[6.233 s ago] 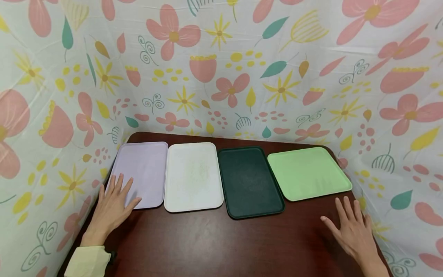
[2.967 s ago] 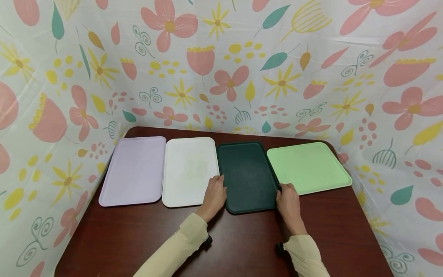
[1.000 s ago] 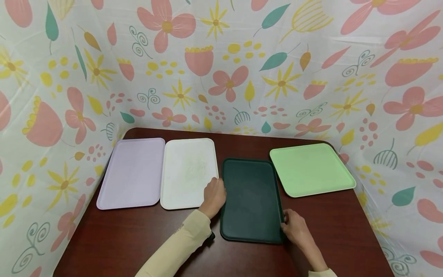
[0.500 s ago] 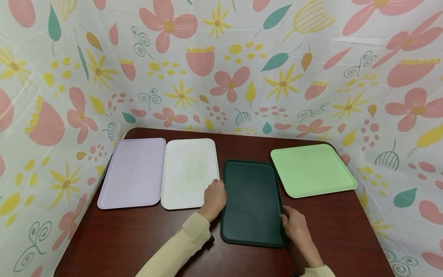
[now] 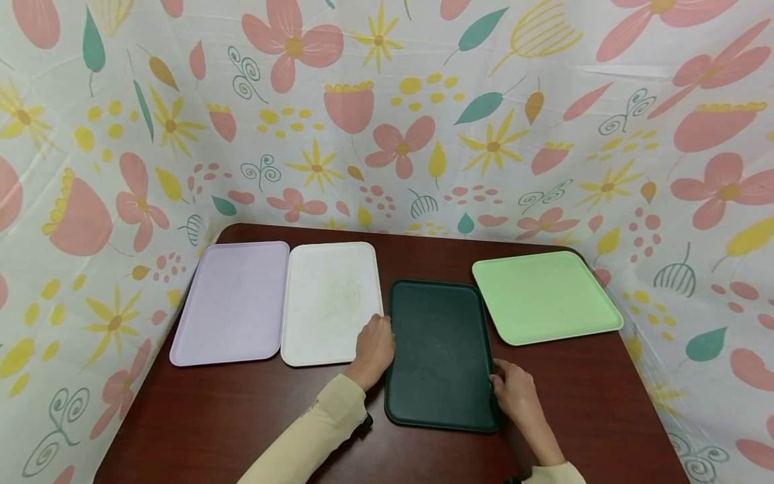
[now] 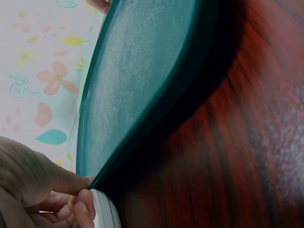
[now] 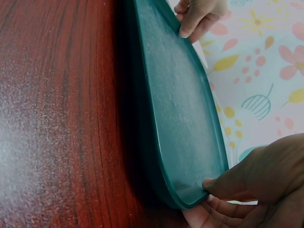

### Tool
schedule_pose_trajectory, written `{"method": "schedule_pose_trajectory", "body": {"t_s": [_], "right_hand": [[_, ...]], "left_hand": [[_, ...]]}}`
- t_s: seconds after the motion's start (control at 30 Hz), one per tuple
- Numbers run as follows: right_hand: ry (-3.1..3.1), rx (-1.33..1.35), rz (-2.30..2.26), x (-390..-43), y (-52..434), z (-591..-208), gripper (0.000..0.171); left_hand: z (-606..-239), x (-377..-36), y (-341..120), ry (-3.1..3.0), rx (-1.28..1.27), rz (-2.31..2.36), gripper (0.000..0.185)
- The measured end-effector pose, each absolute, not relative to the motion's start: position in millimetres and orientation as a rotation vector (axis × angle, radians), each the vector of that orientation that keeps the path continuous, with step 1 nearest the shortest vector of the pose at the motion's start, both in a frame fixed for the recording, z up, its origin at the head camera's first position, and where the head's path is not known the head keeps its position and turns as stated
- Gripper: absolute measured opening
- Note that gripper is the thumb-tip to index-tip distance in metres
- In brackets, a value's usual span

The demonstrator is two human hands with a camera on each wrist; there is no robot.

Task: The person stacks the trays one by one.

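Observation:
A dark green rectangular tray (image 5: 441,356) is held at both long sides, close over the brown table. My left hand (image 5: 373,349) grips its left rim, the forearm lying beside the front right corner of the white tray (image 5: 329,302). In the left wrist view the thumb of that hand (image 6: 28,185) lies at the tray's rim, fingers curled close to the white tray's edge (image 6: 105,211). My right hand (image 5: 517,393) pinches the right rim near the front corner. The right wrist view shows this right hand (image 7: 266,175) with thumb on top and fingers underneath.
A lilac tray (image 5: 232,302) lies at the far left, beside the white one. At the back right lies a light green tray (image 5: 547,296), turned sideways. A brown wooden table (image 5: 242,417) carries them all. Flower-patterned cloth (image 5: 399,134) hangs behind and at both sides.
Both hands, earlier spread flat and apart, took hold of the dark green tray. It has come out of the row towards me. Over the last half second almost nothing moves.

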State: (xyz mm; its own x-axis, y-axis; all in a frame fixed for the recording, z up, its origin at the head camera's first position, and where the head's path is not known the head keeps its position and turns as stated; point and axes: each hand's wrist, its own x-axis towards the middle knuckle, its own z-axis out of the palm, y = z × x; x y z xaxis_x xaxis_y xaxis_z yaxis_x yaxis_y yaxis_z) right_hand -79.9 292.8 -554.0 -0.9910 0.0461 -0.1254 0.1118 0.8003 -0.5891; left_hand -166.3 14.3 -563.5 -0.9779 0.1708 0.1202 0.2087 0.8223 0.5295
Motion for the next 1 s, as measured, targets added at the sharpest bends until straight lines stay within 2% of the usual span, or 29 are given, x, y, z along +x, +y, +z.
{"method": "schedule_pose_trajectory", "body": {"t_s": [0.57, 0.8, 1.0], "right_hand": [[2.879, 0.155, -0.962, -81.0, 296.0, -557.4, 0.039], [2.857, 0.183, -0.963, -81.2, 296.0, -555.1, 0.04], [2.85, 0.194, -0.958, -81.2, 295.0, -554.4, 0.04]], "left_hand": [[-563.9, -165.3, 15.2, -2.948, -0.316, -0.788, 0.004], [-563.6, -165.0, 15.9, -2.96, -0.318, -0.707, 0.024], [-564.7, -164.5, 14.9, -2.951, -0.328, -0.679, 0.03]]}}
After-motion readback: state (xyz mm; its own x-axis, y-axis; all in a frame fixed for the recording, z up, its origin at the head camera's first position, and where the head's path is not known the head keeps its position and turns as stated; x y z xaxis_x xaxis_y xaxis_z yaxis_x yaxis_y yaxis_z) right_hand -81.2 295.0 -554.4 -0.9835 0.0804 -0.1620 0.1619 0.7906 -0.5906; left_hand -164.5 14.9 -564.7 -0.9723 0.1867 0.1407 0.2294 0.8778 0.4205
